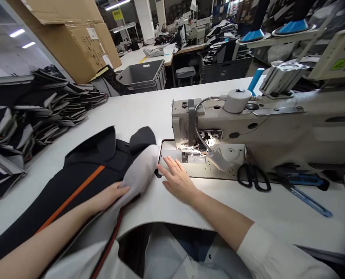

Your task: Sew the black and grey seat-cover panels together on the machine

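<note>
Hands are held apart over the table [143, 112]. The left hand [110, 197] is laid on a bunched grey lining [140, 170] with its fingers together, though whether the cloth is gripped cannot be told. The right hand [178, 180] is spread flat on the tabletop and holds nothing, its fingertips just beside the lining and near the needle plate [194, 157].

At far left, stacks of cut black-and-grey garment panels [30, 104] are piled along the table, and a narrow strip of bare tabletop is left between them and a black garment [70, 197]. This garment, marked by an orange stripe, is laid lengthwise under the left forearm and is carried over the curved near edge [161, 221] toward the person's body. A dark rounded flap [142, 139] is raised beside the lining.

Behind these, a cardboard box [73, 38] is propped above the stacks, and a grey plastic crate [140, 75] is seen beyond the far edge. Open white tabletop is spread behind the garment as far as a lit sewing machine [207, 124], which takes up the right side. Black-handled scissors [254, 177] and a blue-edged strip tool [306, 201] are laid to the right of the machine's bed. Further tables with stacked pieces are seen in the room beyond, under ceiling lights [17, 33].
</note>
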Available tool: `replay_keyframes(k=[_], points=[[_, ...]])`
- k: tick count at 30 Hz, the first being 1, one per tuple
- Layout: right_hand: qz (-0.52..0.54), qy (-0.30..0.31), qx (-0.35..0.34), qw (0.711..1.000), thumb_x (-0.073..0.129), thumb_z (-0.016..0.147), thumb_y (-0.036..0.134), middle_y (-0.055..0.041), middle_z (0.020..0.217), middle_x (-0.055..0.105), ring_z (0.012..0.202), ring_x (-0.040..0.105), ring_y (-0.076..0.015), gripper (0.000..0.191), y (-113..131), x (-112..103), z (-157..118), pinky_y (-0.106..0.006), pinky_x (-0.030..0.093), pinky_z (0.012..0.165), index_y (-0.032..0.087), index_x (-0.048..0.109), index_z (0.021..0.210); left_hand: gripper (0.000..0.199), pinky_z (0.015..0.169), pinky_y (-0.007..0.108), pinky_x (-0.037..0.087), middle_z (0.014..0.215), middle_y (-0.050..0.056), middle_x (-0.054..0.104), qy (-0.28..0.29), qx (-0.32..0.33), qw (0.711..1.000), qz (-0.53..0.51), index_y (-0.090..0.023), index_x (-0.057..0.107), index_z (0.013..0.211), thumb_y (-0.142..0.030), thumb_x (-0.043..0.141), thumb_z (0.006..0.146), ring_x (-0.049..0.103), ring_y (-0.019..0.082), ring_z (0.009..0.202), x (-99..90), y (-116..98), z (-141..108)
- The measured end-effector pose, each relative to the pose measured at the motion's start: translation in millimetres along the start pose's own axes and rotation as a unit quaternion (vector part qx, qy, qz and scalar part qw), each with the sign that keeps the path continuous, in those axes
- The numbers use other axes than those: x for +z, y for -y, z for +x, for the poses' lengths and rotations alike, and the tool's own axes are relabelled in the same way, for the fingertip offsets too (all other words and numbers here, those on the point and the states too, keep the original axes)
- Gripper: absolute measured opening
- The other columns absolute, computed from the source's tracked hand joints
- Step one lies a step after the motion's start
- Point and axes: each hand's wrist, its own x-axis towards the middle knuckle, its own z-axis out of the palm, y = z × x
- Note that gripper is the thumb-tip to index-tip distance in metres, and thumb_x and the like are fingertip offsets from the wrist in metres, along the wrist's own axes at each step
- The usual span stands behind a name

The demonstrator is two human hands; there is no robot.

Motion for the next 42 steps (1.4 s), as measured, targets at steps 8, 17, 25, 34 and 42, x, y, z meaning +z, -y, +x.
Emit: replay_keyframes(k=[8, 17, 25, 34, 42], points=[[-0.013, 0.087, -0.016, 0.996, 0.04, 0.086, 0.008, -0.0128, 0.129, 0.054, 0.121, 0.048, -0.0251, 0.037, -0.1, 14.6, 0.3, -0.04, 0.042, 0.099, 0.008, 0.054, 0.12, 0.04, 0.086, 0.04, 0.045, 0.105, 0.008, 0.065, -0.194, 0.236, 0.876, 0.373, -0.02, 0.062, 0.107, -0.046, 0.042, 0.085, 0.058, 0.029, 0.099, 27.9, -47.4, 13.0], [-0.094, 0.093, -0.034, 0.991, 0.038, 0.086, 0.005, -0.018, 0.124, 0.056, 0.121, 0.049, -0.0264, 0.038, -36.8, -6.7, -22.7, -0.037, 0.048, 0.095, 0.005, 0.056, 0.12, 0.051, 0.107, 0.041, 0.029, 0.143, 0.006, 0.039, -0.123, 0.343, 0.8, 0.476, -0.015, 0.043, 0.135, -0.032, 0.034, 0.087, 0.032, 0.027, 0.133, 82.5, -80.5, 102.3], [-0.051, 0.08, -0.004, 0.995, 0.04, 0.085, 0.007, -0.0166, 0.127, 0.054, 0.123, 0.047, -0.0266, 0.04, -44.4, -16.0, -38.9, -0.038, 0.045, 0.1, 0.004, 0.054, 0.122, 0.052, 0.108, 0.039, 0.027, 0.142, 0.005, 0.042, -0.124, 0.329, 0.814, 0.462, -0.017, 0.046, 0.133, -0.028, 0.034, 0.084, 0.033, 0.024, 0.133, 96.2, -87.0, 97.9], [-0.023, 0.085, 0.018, 0.996, 0.039, 0.082, 0.005, -0.0152, 0.132, 0.051, 0.125, 0.044, -0.026, 0.045, -53.5, -10.1, -36.5, -0.04, 0.042, 0.103, 0.007, 0.051, 0.126, 0.051, 0.105, 0.042, 0.028, 0.141, 0.006, 0.042, -0.138, 0.317, 0.813, 0.468, -0.016, 0.048, 0.131, -0.029, 0.037, 0.083, 0.035, 0.027, 0.131, 101.2, -94.2, 100.4], [-0.033, 0.049, 0.027, 0.998, 0.041, 0.081, 0.003, -0.0151, 0.124, 0.057, 0.119, 0.051, -0.0235, 0.043, -44.2, -19.2, -39.7, -0.039, 0.046, 0.099, 0.009, 0.055, 0.122, 0.052, 0.106, 0.046, 0.027, 0.141, 0.009, 0.041, -0.125, 0.314, 0.823, 0.456, -0.017, 0.045, 0.134, -0.031, 0.037, 0.084, 0.034, 0.028, 0.132, 106.0, -94.9, 100.6]])
